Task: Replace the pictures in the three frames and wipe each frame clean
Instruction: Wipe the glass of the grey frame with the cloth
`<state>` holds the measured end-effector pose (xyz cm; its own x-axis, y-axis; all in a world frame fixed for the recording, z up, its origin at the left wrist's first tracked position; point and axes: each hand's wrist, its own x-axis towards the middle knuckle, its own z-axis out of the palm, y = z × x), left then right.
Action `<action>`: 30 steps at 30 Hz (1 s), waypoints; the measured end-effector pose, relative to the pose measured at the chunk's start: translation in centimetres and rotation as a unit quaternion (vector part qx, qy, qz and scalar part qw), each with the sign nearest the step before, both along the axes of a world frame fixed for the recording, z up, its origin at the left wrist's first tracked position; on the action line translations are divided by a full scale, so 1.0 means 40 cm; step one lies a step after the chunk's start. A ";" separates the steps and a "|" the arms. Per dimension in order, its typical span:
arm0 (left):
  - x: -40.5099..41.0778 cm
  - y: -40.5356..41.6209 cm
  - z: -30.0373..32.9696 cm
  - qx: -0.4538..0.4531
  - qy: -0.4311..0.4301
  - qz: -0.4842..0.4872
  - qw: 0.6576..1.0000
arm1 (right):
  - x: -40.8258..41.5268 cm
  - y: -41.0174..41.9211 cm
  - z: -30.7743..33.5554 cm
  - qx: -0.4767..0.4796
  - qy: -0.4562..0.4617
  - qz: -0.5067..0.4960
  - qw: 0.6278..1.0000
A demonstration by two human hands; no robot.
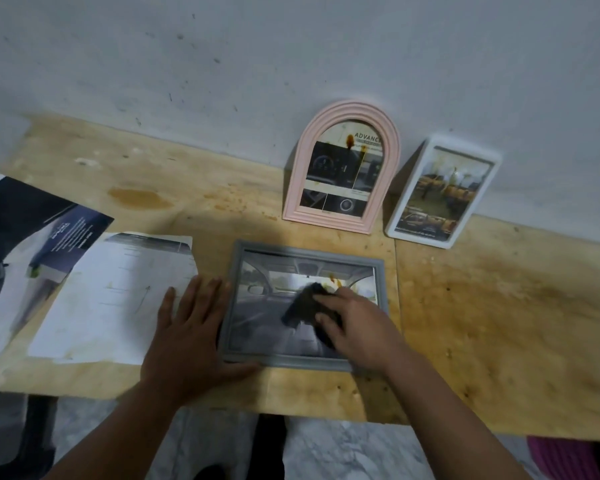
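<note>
A grey rectangular frame (257,258) lies flat on the wooden table, holding a car-interior picture. My right hand (357,327) presses a dark cloth (303,304) onto its glass, near an orange stain. My left hand (191,327) lies flat, fingers spread, against the frame's left edge and bottom-left corner. A pink arched frame (302,174) leans upright against the wall, with a brown stain on its glass. A white rectangular frame (478,188) leans tilted to its right, showing a yellowish picture.
A white printed sheet (115,299) lies left of the grey frame, and a dark brochure page (32,230) overlaps it at the far left. The plywood table (499,323) has stains. The wall stands directly behind the leaning frames. The table's front edge is near my forearms.
</note>
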<state>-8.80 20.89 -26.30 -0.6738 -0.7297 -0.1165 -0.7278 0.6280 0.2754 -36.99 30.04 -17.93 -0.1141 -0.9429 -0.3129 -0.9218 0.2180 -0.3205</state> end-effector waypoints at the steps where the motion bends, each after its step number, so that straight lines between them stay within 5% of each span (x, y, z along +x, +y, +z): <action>1: 0.000 -0.001 0.000 -0.001 -0.001 0.001 1.000 | -0.027 -0.022 -0.004 -0.025 0.012 -0.041 0.999; 7: -0.003 -0.001 0.000 0.001 -0.003 0.001 1.000 | -0.037 -0.031 -0.086 -0.014 0.000 -0.125 0.992; 18: 0.002 -0.002 -0.006 -0.002 0.002 -0.001 1.000 | -0.010 0.062 -0.049 0.008 -0.002 -0.025 1.000; 23: 0.001 -0.003 -0.003 0.002 -0.002 0.002 1.000 | -0.040 -0.022 -0.023 -0.089 -0.064 -0.153 0.982; 28: 0.001 -0.001 -0.003 0.002 -0.006 0.000 1.000 | -0.002 -0.051 -0.108 -0.061 0.207 -0.113 0.970; 30: 0.001 -0.001 -0.003 0.001 -0.007 0.001 1.000 | 0.005 -0.033 -0.137 -0.061 0.231 -0.089 0.967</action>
